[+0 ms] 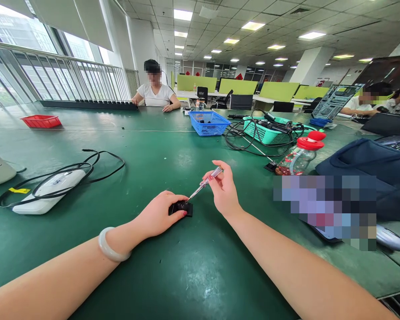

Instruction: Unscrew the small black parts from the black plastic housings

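Observation:
A small black part (186, 207) lies on the green table (146, 284), with small round details on its top. My left hand (159, 212), with a pale bangle at the wrist, grips it between thumb and fingers from the left. In my right hand (225, 191) is a slim screwdriver (203, 183) with a clear handle, held near its upper end. It slants down to the left, and its tip meets the far edge of the black part's top. Whether the tip sits in a screw is too small to tell.
White device with a black cable (50, 191) on the left; red tray (42, 121) behind. Blue basket (209, 123), green basket with cables (270, 133), jar with red lid (302, 155) and dark bag (366, 169) stand beyond and right. A person (156, 94) sits opposite.

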Demonstrator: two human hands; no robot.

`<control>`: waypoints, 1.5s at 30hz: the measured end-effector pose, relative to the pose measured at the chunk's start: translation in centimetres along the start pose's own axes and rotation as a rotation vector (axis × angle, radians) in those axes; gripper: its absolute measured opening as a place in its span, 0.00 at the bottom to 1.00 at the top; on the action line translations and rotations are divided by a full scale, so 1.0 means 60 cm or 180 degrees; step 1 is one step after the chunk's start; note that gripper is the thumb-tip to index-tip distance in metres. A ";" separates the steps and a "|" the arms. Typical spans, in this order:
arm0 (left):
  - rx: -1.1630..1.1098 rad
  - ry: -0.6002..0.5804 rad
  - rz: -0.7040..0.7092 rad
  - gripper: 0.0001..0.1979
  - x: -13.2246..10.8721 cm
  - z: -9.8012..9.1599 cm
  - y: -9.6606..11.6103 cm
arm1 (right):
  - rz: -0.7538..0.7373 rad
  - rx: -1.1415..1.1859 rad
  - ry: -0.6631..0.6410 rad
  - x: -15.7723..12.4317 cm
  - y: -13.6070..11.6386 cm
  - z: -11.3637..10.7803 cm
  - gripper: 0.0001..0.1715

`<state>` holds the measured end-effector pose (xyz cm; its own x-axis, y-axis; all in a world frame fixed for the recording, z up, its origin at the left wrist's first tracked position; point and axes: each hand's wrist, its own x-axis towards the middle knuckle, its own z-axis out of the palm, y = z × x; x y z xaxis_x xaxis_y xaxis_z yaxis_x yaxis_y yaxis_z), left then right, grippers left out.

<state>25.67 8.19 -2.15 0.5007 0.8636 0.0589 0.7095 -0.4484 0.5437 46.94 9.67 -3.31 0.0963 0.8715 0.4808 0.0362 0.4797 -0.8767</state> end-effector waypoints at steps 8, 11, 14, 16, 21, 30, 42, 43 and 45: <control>-0.0016 -0.0018 -0.0008 0.20 0.000 0.002 -0.001 | 0.0024 0.0026 0.0014 0.001 0.001 0.001 0.20; -0.0014 -0.0001 -0.0012 0.20 -0.001 0.002 -0.001 | 0.0028 0.0032 0.0022 0.002 0.002 0.001 0.20; -0.0020 -0.0003 0.0008 0.20 -0.001 0.001 -0.001 | 0.0030 0.0024 0.0023 0.002 0.002 0.001 0.21; -0.0011 -0.0004 0.0019 0.20 0.000 0.001 -0.001 | 0.0031 0.0027 0.0024 0.002 0.003 0.001 0.21; 0.0001 0.0003 0.0006 0.20 0.000 0.001 0.000 | 0.0060 0.0026 0.0036 0.002 0.003 0.001 0.20; -0.0034 0.0004 0.0007 0.20 0.000 0.001 0.000 | 0.0087 0.0014 -0.0015 0.002 0.000 0.000 0.21; 0.0016 0.0057 0.0063 0.19 0.000 0.001 -0.002 | 0.0098 -0.0002 0.0010 0.002 0.000 0.000 0.21; 0.0019 0.0057 0.0067 0.19 0.000 0.000 -0.002 | 0.0112 -0.0004 0.0010 0.002 0.000 0.000 0.21; 0.0021 0.0062 0.0084 0.19 -0.001 0.000 -0.002 | 0.0129 -0.0009 0.0015 0.002 -0.001 0.000 0.21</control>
<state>25.58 8.20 -2.23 0.5095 0.8558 0.0895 0.6995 -0.4725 0.5362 46.93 9.72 -3.19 0.1024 0.8897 0.4448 0.0350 0.4437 -0.8955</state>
